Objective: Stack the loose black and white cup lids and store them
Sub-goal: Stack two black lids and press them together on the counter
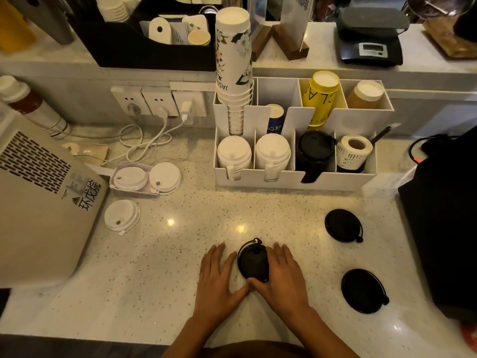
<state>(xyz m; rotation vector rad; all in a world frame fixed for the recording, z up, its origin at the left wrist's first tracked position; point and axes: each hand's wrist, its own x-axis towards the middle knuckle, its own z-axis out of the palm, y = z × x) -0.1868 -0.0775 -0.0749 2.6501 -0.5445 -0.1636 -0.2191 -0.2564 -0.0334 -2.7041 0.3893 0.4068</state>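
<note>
Nearest the camera, the right hand (281, 277) cups a black lid (254, 262) lying on the speckled counter (160, 275), fingers along its right edge and thumb under its near rim, while the left hand (216, 275) lies flat and spread just left of it, holding nothing. To the right, two more black lids (364, 290) (343, 224) lie apart; to the far left sits a single white lid (121, 215) and beyond it two white lids (147, 178) side by side. Furthest back, a white organizer (294, 177) holds stacked white lids (233, 153) and a black stack (313, 151) in its front compartments
</note>
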